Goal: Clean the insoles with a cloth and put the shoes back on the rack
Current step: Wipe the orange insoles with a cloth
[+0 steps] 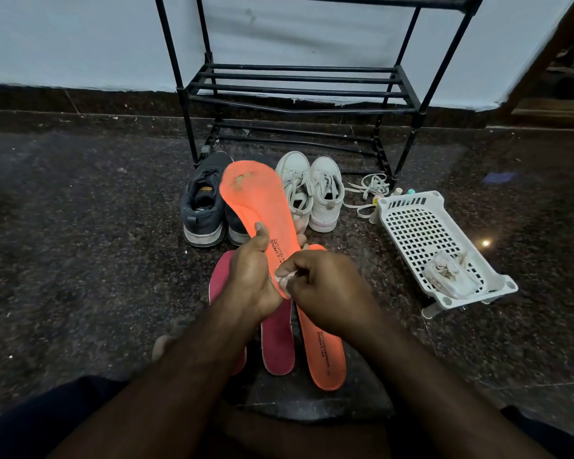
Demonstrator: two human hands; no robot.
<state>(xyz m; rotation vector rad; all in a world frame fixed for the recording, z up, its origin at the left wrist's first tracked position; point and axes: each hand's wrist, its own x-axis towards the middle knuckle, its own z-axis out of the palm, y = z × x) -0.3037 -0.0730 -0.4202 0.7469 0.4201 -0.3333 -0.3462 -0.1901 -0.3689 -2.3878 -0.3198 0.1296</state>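
Your left hand (pixel 252 273) grips an orange insole (pixel 256 207) near its heel, thumb curled over the printed face, toe end raised toward the rack (pixel 299 91). Your right hand (pixel 325 286) pinches a small white cloth (pixel 284 279) against the insole's heel edge. On the floor (pixel 80 226) beneath: a second orange insole (pixel 325 352) and two red insoles (pixel 277 342). Dark shoes (pixel 203 203) and white shoes (pixel 312 193) stand just before the rack. A white basket (pixel 421 226) sits to the right.

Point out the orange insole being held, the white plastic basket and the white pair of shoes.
Held orange foam insole (pixel 251 190): head view, upper forefoot.
White perforated plastic basket (pixel 421 233): head view, mesh floor.
White lace-up shoes (pixel 325 197): head view, right shoe's upper.
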